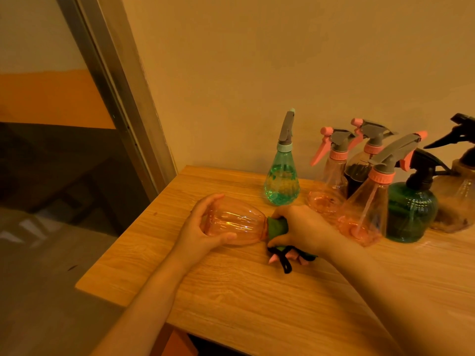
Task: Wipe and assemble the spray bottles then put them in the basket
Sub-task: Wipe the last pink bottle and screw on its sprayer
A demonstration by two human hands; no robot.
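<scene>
I count one pink bottle body [232,222] lying on its side, gripped at its base by my left hand [203,227], fingers curled round it. My right hand [303,227] clenches a green cloth [279,227] against the bottle's neck. Beyond the right fingers stand six assembled spray bottles: one light green [282,186], three pink [365,209], one dark green [411,209], one brown [460,201]. Bare table [231,291] lies nearer than the fingers; its left edge is close beside the left hand.
</scene>
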